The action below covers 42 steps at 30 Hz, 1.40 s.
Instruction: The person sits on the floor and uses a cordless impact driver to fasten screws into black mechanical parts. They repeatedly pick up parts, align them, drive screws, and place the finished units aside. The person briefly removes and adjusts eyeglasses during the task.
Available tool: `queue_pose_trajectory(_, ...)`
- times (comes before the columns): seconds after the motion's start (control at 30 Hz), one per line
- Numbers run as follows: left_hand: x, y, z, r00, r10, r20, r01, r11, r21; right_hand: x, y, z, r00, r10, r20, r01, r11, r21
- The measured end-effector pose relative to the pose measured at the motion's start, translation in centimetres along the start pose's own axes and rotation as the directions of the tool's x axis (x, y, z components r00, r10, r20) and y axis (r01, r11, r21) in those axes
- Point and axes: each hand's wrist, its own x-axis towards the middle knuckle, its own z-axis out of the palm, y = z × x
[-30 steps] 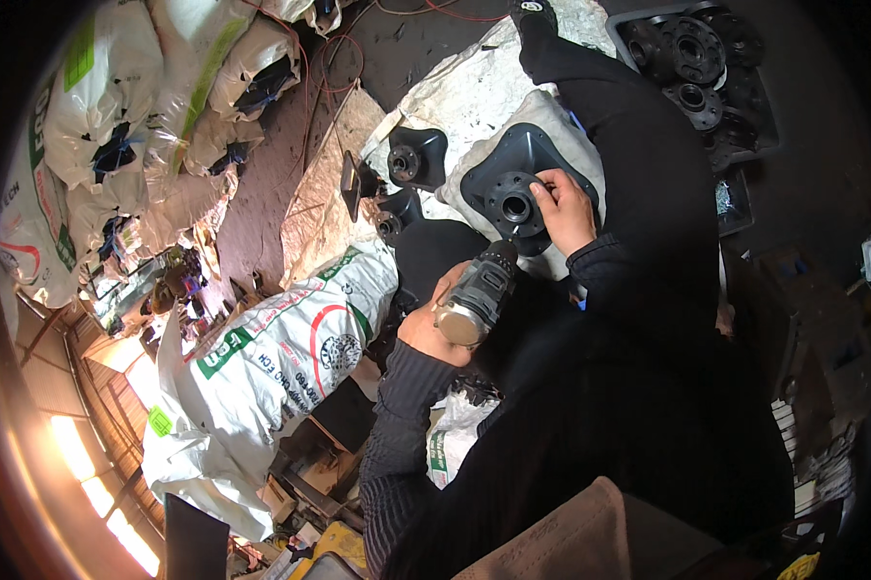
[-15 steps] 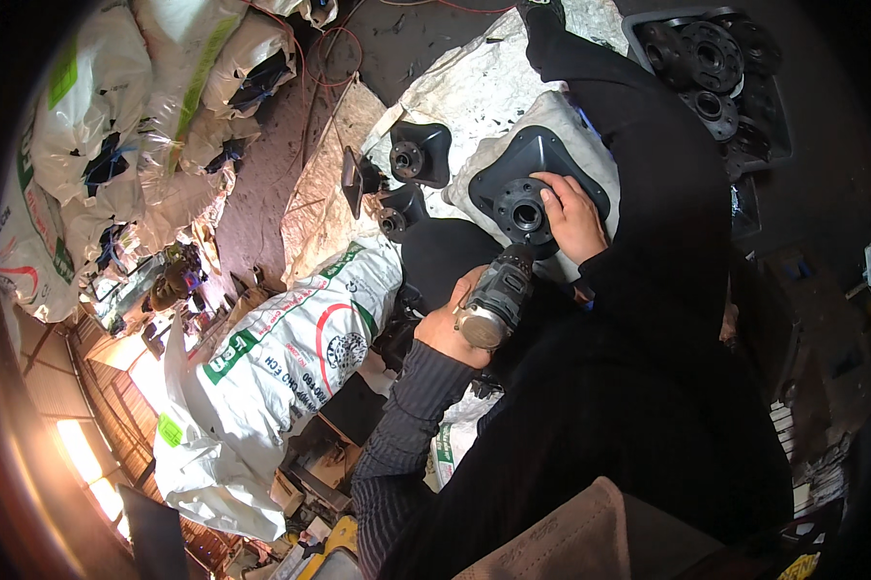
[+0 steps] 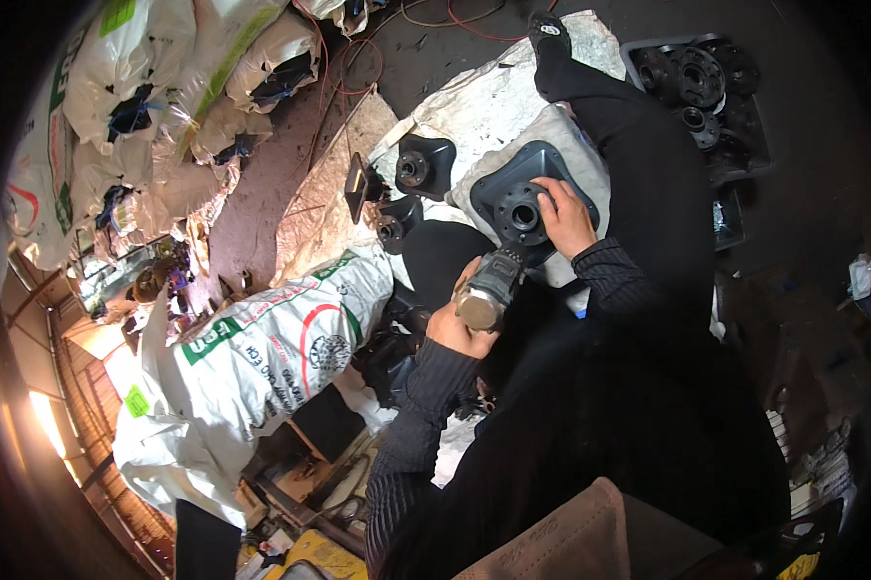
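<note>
In my left hand [image 3: 459, 329] is a grey-green power drill [image 3: 493, 287], its nose pointing away from me at the near edge of a black part. This black part [image 3: 542, 164] has a wide square base with rounded corners and a round hub with a ring of holes and a large centre bore. The fingers of my right hand [image 3: 569, 220] are closed over the right side of the hub. It rests on a pale sack cloth [image 3: 590, 135] between my legs. Whether the drill tip sits in a hole is too small to tell.
Several similar black parts [image 3: 426, 166] lie on the cloth to the left. A grey tray [image 3: 766, 145] of round black hubs stands at the far right. A full white sack [image 3: 261, 353] lies at left, more bags [image 3: 126, 58] behind it. Red hoses [image 3: 377, 68] cross the floor.
The whole view has shifted slightly. My left hand still holds the drill against the near side of the hub, and my right hand stays on the hub.
</note>
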Motion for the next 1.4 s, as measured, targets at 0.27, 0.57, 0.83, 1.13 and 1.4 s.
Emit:
queue_pose_trajectory(0.27, -2.4, -1.9, 2.4, 0.994, 0.068, -0.084, -0.072, 0.996, -0.046, -1.1, 0.6, 0.6, 0.993, -0.106, 0.046, 0.109, 0.992, -0.069)
queue_pose_trajectory(0.57, -2.5, -1.6, 2.0, 0.998, -0.043, -0.039, 0.041, 0.998, -0.051, -1.2, 1.1, 1.5, 0.960, -0.277, 0.031, 0.268, 0.890, -0.369)
queue_pose_trajectory(0.83, -3.8, -1.9, -1.6, 0.950, 0.310, -0.032, -0.311, 0.940, -0.140, -2.3, -1.2, 0.5, 0.981, -0.190, -0.036, 0.157, 0.889, -0.430)
queue_pose_trajectory(1.13, -7.5, -3.2, 4.9, 0.950, -0.208, 0.234, 0.312, 0.589, -0.746, -4.4, 3.1, -20.2, 0.796, -0.284, -0.534, 0.102, 0.933, -0.344)
queue_pose_trajectory(1.4, -8.4, -8.5, 7.9, 0.970, 0.112, 0.215, -0.063, 0.973, -0.221, -2.7, 23.7, -21.7, 0.863, 0.294, -0.411, -0.504, 0.432, -0.748)
